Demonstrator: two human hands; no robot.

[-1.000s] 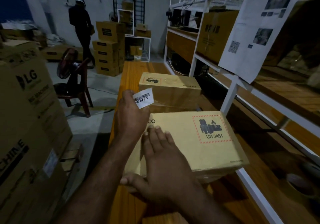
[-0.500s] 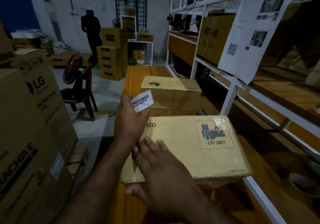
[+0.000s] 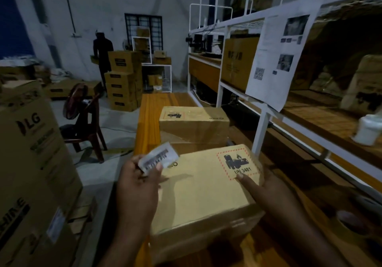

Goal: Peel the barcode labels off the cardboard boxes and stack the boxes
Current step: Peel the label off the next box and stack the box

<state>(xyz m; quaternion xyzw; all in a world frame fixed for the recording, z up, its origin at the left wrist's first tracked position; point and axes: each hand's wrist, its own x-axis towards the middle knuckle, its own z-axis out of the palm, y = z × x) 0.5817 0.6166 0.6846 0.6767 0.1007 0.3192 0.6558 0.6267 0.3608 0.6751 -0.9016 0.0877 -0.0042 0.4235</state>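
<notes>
A tan cardboard box (image 3: pixel 202 192) with a red-bordered UN 3481 mark lies on the orange wooden table (image 3: pixel 153 122), tilted, its near end over the edge toward me. My left hand (image 3: pixel 138 182) pinches a peeled white barcode label (image 3: pixel 158 160) at the box's left corner. My right hand (image 3: pixel 266 192) grips the box's right side, thumb on top by the UN 3481 mark. A second tan box (image 3: pixel 194 125) sits on another box farther along the table.
Tall LG cartons (image 3: pixel 31 173) stand at my left. A white metal rack (image 3: pixel 262 126) with wooden shelves, cartons and a hanging paper sheet runs along the right. A dark chair (image 3: pixel 86 126) and a person by stacked cartons (image 3: pixel 122 82) are on the floor beyond.
My right hand moved from the box's near left corner to its right side. The left hand with the label dropped lower and turned palm inward. The box has swung and tilted.
</notes>
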